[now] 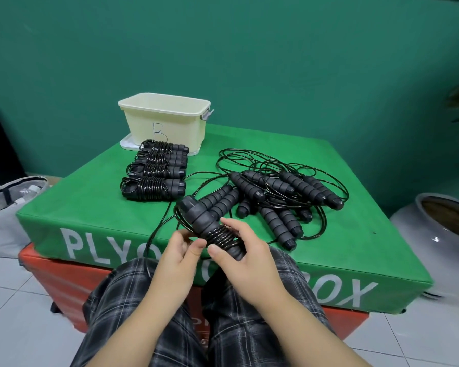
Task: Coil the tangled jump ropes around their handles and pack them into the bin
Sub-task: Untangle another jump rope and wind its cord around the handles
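Observation:
My right hand grips a pair of black jump-rope handles held together, with black cord wound several turns around their lower part. My left hand pinches the loose cord just left of the handles. Several coiled ropes lie in a row on the green plyo box, in front of the cream bin marked "B". A tangled heap of handles and cord lies to the right on the box.
The bin stands on its white lid at the far edge. An orange box is under the green one. A grey bag sits on the floor at left, a large ceramic pot at right. My plaid-trousered knees are below.

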